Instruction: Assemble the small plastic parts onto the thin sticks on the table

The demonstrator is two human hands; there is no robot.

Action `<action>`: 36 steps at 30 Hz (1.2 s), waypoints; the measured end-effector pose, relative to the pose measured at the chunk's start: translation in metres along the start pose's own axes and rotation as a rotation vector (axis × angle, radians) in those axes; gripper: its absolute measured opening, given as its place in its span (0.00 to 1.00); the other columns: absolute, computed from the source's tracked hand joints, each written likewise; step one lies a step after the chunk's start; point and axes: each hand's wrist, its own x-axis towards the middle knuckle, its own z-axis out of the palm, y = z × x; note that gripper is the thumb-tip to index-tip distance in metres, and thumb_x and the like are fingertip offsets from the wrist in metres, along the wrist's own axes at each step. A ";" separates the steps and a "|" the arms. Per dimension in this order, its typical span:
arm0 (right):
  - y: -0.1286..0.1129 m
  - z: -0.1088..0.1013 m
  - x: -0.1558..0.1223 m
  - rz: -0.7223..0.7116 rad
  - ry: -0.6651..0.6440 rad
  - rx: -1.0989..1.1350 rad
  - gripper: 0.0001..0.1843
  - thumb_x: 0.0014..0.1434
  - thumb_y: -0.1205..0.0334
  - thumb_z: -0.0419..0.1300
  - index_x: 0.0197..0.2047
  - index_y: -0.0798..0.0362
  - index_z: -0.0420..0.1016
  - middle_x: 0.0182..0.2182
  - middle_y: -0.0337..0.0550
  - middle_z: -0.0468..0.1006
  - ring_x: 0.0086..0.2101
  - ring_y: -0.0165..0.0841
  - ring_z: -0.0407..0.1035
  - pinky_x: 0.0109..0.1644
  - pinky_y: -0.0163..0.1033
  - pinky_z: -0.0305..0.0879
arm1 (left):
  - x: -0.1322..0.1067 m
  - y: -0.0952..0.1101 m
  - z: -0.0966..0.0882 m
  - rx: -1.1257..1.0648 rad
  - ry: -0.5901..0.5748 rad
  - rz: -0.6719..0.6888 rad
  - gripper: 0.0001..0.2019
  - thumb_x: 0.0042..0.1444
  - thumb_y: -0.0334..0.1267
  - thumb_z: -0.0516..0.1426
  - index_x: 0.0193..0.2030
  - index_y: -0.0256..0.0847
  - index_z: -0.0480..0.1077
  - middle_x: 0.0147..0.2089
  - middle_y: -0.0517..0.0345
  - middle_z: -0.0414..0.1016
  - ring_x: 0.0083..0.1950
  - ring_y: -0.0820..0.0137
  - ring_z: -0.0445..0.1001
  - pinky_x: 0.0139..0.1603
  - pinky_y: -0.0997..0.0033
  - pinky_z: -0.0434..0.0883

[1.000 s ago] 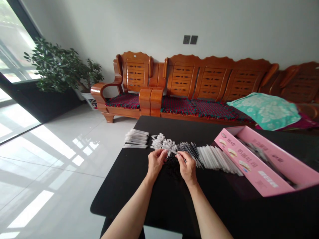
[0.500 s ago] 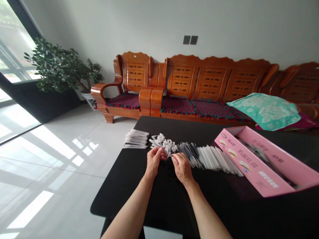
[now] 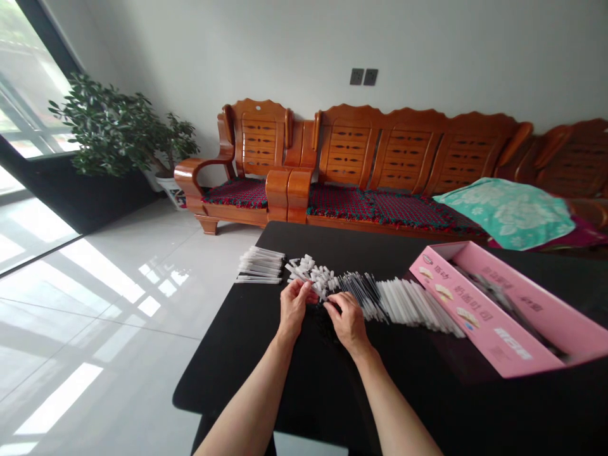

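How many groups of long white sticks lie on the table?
2: one group left of the small white pieces, the other group between the dark rods and the pink box.

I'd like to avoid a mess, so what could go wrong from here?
The white tubes at far left lie at the edge of the black table; a bump might drop some. The short white pieces sit loosely heaped by the left hand, which could scatter them. The right hand is close to the thin dark rods and might knock them askew.
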 end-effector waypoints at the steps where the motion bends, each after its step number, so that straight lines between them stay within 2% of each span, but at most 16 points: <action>1: 0.000 -0.001 0.000 -0.004 -0.008 0.002 0.09 0.67 0.63 0.55 0.37 0.53 0.74 0.32 0.45 0.77 0.36 0.38 0.68 0.42 0.42 0.64 | 0.000 0.000 0.000 0.000 0.003 -0.001 0.17 0.51 0.50 0.66 0.33 0.35 0.73 0.24 0.58 0.75 0.24 0.72 0.74 0.27 0.74 0.74; 5: -0.003 -0.003 0.001 -0.024 -0.014 -0.013 0.12 0.68 0.64 0.52 0.35 0.52 0.74 0.31 0.45 0.76 0.35 0.38 0.67 0.42 0.42 0.64 | 0.000 0.002 0.000 -0.002 0.016 -0.003 0.18 0.50 0.49 0.67 0.33 0.34 0.73 0.24 0.58 0.74 0.25 0.72 0.73 0.27 0.74 0.74; 10: -0.007 -0.006 0.003 0.038 0.015 0.027 0.06 0.65 0.63 0.58 0.35 0.52 0.73 0.31 0.44 0.76 0.36 0.38 0.68 0.42 0.42 0.65 | -0.001 0.003 0.001 -0.005 0.015 -0.005 0.17 0.51 0.49 0.66 0.32 0.35 0.73 0.24 0.59 0.74 0.25 0.72 0.74 0.27 0.74 0.74; 15: -0.006 -0.005 0.003 0.004 -0.012 0.029 0.10 0.67 0.65 0.53 0.36 0.52 0.74 0.32 0.45 0.77 0.36 0.38 0.68 0.43 0.43 0.65 | -0.001 0.002 0.001 -0.007 0.010 -0.006 0.18 0.50 0.49 0.67 0.33 0.35 0.73 0.24 0.59 0.74 0.24 0.73 0.73 0.27 0.74 0.74; 20: -0.006 -0.005 0.002 0.068 0.005 0.036 0.04 0.64 0.62 0.60 0.36 0.52 0.73 0.32 0.44 0.76 0.36 0.39 0.68 0.42 0.43 0.65 | -0.001 0.004 0.002 0.001 0.021 -0.012 0.18 0.50 0.50 0.67 0.31 0.35 0.72 0.24 0.59 0.74 0.23 0.73 0.73 0.27 0.74 0.74; 25: -0.005 -0.005 0.002 0.012 -0.016 0.038 0.09 0.67 0.65 0.54 0.37 0.52 0.74 0.33 0.46 0.77 0.37 0.39 0.68 0.44 0.44 0.65 | -0.001 0.004 0.002 -0.001 0.024 -0.013 0.18 0.49 0.51 0.67 0.31 0.36 0.73 0.23 0.59 0.74 0.23 0.73 0.73 0.27 0.75 0.73; 30: -0.005 -0.005 0.002 0.059 -0.001 0.030 0.03 0.63 0.63 0.60 0.37 0.52 0.73 0.32 0.44 0.76 0.37 0.39 0.68 0.42 0.43 0.66 | -0.002 0.004 0.002 -0.002 0.022 -0.011 0.18 0.50 0.51 0.67 0.31 0.35 0.73 0.24 0.58 0.74 0.24 0.73 0.73 0.27 0.75 0.74; 34: -0.006 -0.005 0.002 0.013 -0.015 0.025 0.08 0.67 0.65 0.55 0.38 0.52 0.75 0.32 0.45 0.77 0.37 0.39 0.68 0.43 0.43 0.66 | -0.002 0.004 0.002 -0.008 0.024 -0.011 0.18 0.49 0.51 0.67 0.31 0.35 0.72 0.23 0.59 0.74 0.23 0.74 0.73 0.27 0.76 0.74; 36: -0.006 -0.006 0.002 0.017 -0.012 0.029 0.07 0.66 0.65 0.55 0.36 0.52 0.74 0.32 0.45 0.77 0.37 0.39 0.68 0.43 0.43 0.65 | -0.002 0.005 0.002 -0.007 0.020 -0.010 0.18 0.49 0.51 0.67 0.30 0.35 0.72 0.23 0.59 0.74 0.23 0.74 0.73 0.27 0.75 0.74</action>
